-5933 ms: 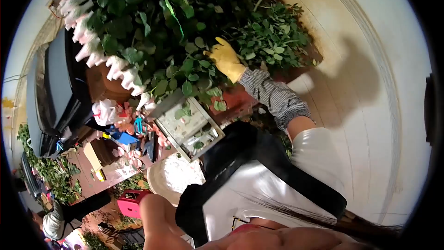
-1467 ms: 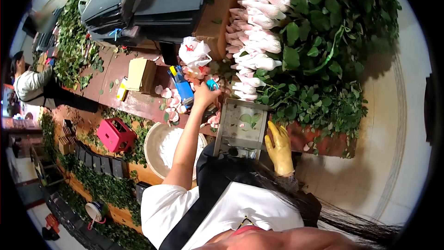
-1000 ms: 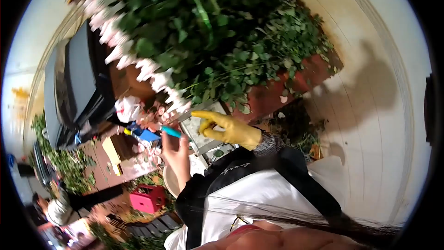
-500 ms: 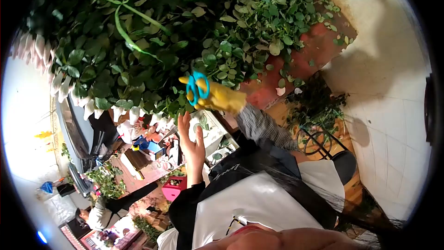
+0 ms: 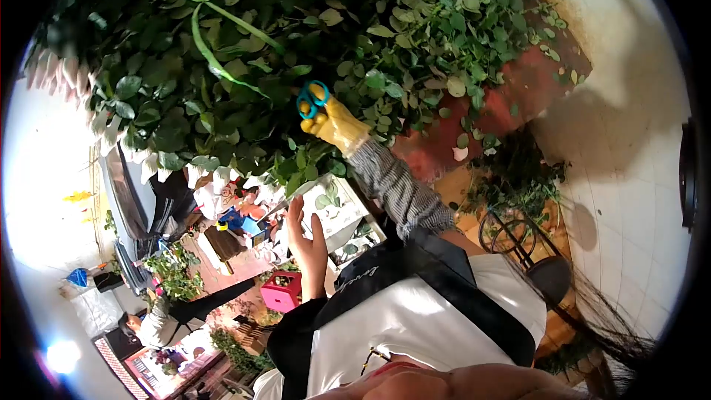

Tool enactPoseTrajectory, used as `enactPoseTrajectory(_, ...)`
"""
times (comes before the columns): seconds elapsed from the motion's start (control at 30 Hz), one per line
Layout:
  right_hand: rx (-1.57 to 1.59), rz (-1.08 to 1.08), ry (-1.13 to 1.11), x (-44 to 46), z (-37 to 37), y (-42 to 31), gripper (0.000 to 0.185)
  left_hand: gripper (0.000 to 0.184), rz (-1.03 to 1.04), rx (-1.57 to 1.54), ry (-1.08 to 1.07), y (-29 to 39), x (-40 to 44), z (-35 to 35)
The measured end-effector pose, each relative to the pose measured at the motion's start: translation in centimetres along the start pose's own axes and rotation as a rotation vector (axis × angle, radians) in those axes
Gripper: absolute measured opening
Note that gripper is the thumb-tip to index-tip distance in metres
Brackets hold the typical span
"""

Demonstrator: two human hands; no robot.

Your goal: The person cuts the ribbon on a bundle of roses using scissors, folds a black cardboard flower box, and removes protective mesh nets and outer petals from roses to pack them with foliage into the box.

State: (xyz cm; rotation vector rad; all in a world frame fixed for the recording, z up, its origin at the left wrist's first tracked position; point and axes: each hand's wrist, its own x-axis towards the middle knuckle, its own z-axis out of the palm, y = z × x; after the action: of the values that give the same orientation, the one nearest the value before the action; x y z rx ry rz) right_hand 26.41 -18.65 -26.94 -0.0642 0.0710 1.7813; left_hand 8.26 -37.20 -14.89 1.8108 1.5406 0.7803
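A pair of scissors with teal handles [image 5: 304, 96] is in my right hand [image 5: 335, 124], which wears a yellow glove with fingers through the loops. The blades are hidden by hand and leaves. That hand is over the near edge of a thick heap of leafy green stems [image 5: 222, 104]. A pale green strip [image 5: 211, 55], knotted near one end, lies across the leaves. My left hand [image 5: 306, 244] is bare, with its fingers stretched and thumb apart, just below the foliage. Nothing shows in it. White-wrapped flower heads [image 5: 198, 175] stick out along the heap's left side.
The stems rest on a reddish surface [image 5: 511, 96] beside a tiled wall [image 5: 629, 178]. A pink stool [image 5: 281, 293] and a co-worker [image 5: 157, 328] are at lower left. A black round seat [image 5: 550, 278] stands at right, with cut greenery [image 5: 511, 170] on the floor.
My right hand has moved up and slightly left, farther over the leaves, with the scissors. My left hand stays nearly where it was, fingers still extended.
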Motion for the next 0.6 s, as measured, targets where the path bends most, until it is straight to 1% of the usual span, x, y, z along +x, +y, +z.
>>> enactPoseTrajectory(0.03, -0.017, -0.040, -0.088, -2.5, 1.8, -0.1, 0.058, 0.047, 0.006, -0.010, 0.018, -0.2, -0.2, -0.3)
enactPoseTrajectory(0.07, -0.030, 0.010, 0.014, -4.0, 3.6, -0.1, 0.066, 0.046, 0.004, -0.003, 0.033, -0.5, -0.4, -0.8)
enactPoseTrajectory(0.13, 0.003, 0.081, -0.192, -8.2, 7.8, -0.3, 0.069, 0.041, -0.014, 0.025, 0.076, -0.5, -0.6, -1.7)
enactPoseTrajectory(0.2, 0.067, 0.194, -0.517, -8.8, 10.5, -0.9, 0.076, 0.040, -0.041, 0.040, 0.117, -2.8, -1.0, -2.2)
enactPoseTrajectory(0.23, 0.080, 0.171, -0.608, -8.7, 12.1, -1.1, 0.080, 0.038, -0.007, -0.020, 0.157, -4.0, -1.1, -2.0)
enactPoseTrajectory(0.27, 0.074, 0.198, -0.629, -8.2, 13.7, -1.7, 0.086, 0.038, -0.007, -0.033, 0.173, -4.0, -1.2, -2.1)
enactPoseTrajectory(0.33, 0.040, 0.174, -0.597, -5.6, 15.2, -2.3, 0.085, 0.036, 0.005, -0.027, 0.183, -3.5, -1.1, -2.1)
enactPoseTrajectory(0.37, -0.014, 0.101, -0.514, -4.3, 16.0, -2.4, 0.087, 0.034, 0.006, 0.003, 0.198, -2.9, -1.0, -2.3)
enactPoseTrajectory(0.4, -0.039, 0.072, -0.343, -2.5, 16.1, -2.8, 0.085, 0.033, 0.059, 0.009, 0.228, -3.6, -1.0, -2.2)
enactPoseTrajectory(0.47, 0.110, 0.185, -0.454, 0.3, 15.7, -4.2, 0.087, 0.032, 0.099, 0.002, 0.261, -3.3, -1.1, -2.3)
enactPoseTrajectory(0.5, 0.073, 0.179, -0.422, 0.9, 15.7, -4.5, 0.083, 0.032, 0.114, 0.017, 0.263, -3.2, -1.0, -2.4)
enactPoseTrajectory(0.53, 0.049, 0.182, -0.428, 1.2, 15.6, -4.6, 0.083, 0.030, 0.118, 0.005, 0.258, -3.2, -1.0, -2.5)
enactPoseTrajectory(0.6, 0.015, 0.155, -0.347, 1.3, 15.9, -4.7, 0.083, 0.029, 0.123, -0.033, 0.264, -3.3, -1.0, -2.7)
